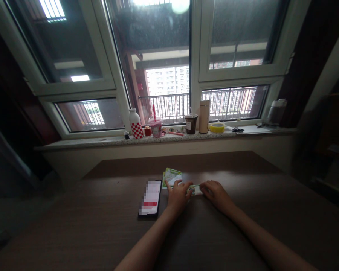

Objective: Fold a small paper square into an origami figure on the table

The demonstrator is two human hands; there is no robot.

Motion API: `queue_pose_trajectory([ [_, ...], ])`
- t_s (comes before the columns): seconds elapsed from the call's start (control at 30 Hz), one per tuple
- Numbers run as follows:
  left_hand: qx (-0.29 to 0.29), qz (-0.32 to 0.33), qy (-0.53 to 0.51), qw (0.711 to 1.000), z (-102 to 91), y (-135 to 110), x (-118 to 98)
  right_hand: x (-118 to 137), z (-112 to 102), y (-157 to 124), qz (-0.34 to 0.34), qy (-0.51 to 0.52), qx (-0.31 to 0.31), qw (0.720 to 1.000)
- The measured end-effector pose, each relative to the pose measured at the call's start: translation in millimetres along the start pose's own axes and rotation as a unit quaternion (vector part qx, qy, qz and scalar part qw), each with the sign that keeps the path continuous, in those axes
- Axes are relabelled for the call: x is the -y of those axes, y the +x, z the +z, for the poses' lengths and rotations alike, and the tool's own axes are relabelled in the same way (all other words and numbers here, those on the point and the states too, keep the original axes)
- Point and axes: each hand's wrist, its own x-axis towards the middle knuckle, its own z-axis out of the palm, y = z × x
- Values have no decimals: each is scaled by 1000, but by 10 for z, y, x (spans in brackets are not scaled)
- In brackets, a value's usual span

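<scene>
Half-hidden strip (pixel 197 190), pixelated phone (pixel 150 198), cropped arms (pixel 156 234)

The left hand (pixel 180 195) hides one end of the strip and part of the card (pixel 173 174); the right hand (pixel 216 192) covers the other end. Both are printed too small to read. The phone is partly masked. The bottom edge cuts off arms and table (pixel 101 226); small bits (pixel 169 131) on the sill (pixel 113 141) are unclear.

two hands (pixel 180 194) (pixel 215 191), one phone (pixel 151 198), two cups (pixel 156 128) (pixel 191 125), one checkered bottle (pixel 136 125), one tan flask (pixel 204 117)
</scene>
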Motion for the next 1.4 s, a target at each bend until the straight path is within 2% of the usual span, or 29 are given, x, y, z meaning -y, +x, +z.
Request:
queue_pose_trajectory([
  [0.2, 12, 15, 27, 999, 1, -21, -13, 43, -52, -11, 2, -26, -11, 1000],
  [0.43, 9, 15, 18, 1000, 13, -38, 5, 27, -16, -35, -6, -44, -22, 999],
  [0.7, 15, 8, 21, 1000, -17, -38, -2, -33, 33, -28, -34, -64, -26, 997],
  [0.9, 1, 15, 40, 999, -2, -51, -16, 87, -45, -23, -85, -80, -3, 993],
  [1.1, -2, 18, 40, 999, -27, -57, -36, 160, -92, -14, -70, -114, 42, 990],
  [1.4, 2, 26, 10, 1000, -85, -74, -52, 74, -70, 4, -32, -113, 38, 992],
])
